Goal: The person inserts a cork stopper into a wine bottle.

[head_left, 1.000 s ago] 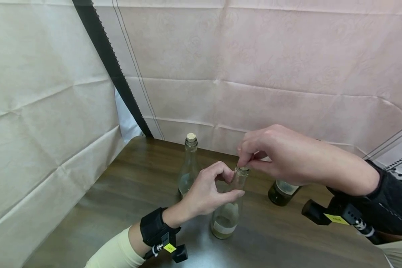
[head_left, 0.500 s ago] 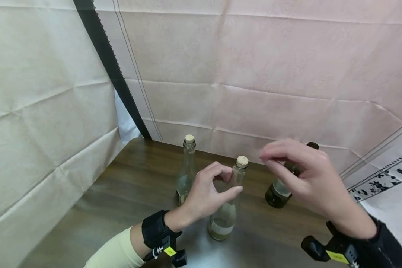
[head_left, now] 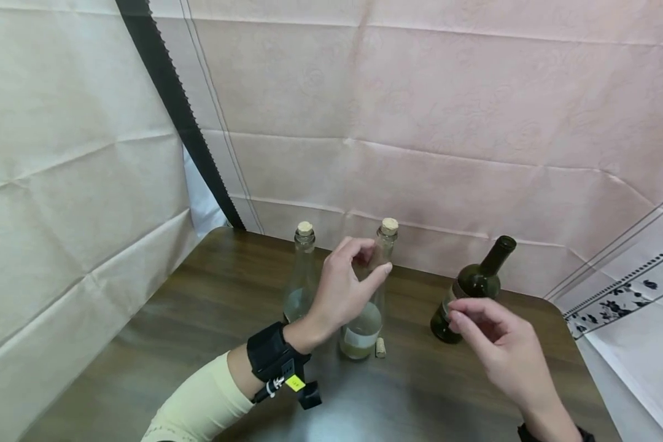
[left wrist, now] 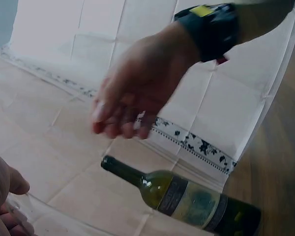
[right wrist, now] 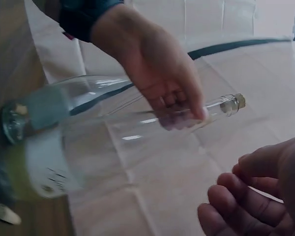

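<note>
My left hand (head_left: 342,288) grips a clear glass bottle (head_left: 363,325) by the neck, thumb and fingers bent round it. A cork (head_left: 389,225) sits in that bottle's mouth, as the right wrist view (right wrist: 241,101) also shows. Close by on the left stands a second clear bottle (head_left: 300,288), with a cork (head_left: 305,228) in its top, partly behind my left hand. My right hand (head_left: 503,350) holds nothing visible; its fingers are loosely bent in front of a dark green wine bottle (head_left: 477,281). Beside the gripped bottle's base lies a loose cork (head_left: 380,348).
All the bottles stand on a brown wooden table (head_left: 210,331). Pale creased cloth (head_left: 447,110) hangs behind and to the left. A black strip (head_left: 188,123) slants down to the table's back corner. Patterned cloth (head_left: 635,294) borders the right edge.
My right hand has left the cork atop the gripped bottle and moved right and toward me. My left hand and that bottle have moved farther back. The loose cork now shows.
</note>
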{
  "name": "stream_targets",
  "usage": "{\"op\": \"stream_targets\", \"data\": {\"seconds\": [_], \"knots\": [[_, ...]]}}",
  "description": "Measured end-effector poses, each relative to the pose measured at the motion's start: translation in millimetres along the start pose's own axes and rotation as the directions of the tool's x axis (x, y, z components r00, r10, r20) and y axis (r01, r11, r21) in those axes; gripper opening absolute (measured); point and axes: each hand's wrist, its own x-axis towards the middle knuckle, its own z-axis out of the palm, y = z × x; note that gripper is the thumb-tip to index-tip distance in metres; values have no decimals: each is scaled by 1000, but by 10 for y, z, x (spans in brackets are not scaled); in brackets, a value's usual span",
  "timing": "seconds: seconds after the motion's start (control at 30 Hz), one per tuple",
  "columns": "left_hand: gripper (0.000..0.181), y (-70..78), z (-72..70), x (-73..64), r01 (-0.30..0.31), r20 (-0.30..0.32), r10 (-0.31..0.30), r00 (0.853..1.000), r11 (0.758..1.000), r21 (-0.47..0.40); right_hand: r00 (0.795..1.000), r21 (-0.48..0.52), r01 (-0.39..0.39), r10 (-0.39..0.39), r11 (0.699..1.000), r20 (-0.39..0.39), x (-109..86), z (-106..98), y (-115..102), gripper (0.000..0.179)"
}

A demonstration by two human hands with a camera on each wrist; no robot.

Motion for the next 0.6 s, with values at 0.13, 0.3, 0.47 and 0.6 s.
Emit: {"op": "stream_targets", "data": {"seconds": [0.13,0.3,0.47,0.6], "knots": [[29,-74,57,99,49,-26,-49,998,999,1,994,20,-95,94,995,46,-157,94,142,13],[31,-149,128,208,92,-46,-92,995,996,-8,981,35,-182,179,983,78,-274,175,281,9],[31,-206,202,271,118,-52,-118,992,993,-4,964,46,-252,247,967,95,-360,233,368,7],[29,-225,242,301,123,-48,-123,991,992,6,949,49,-307,302,950,91,-407,239,395,8]]}}
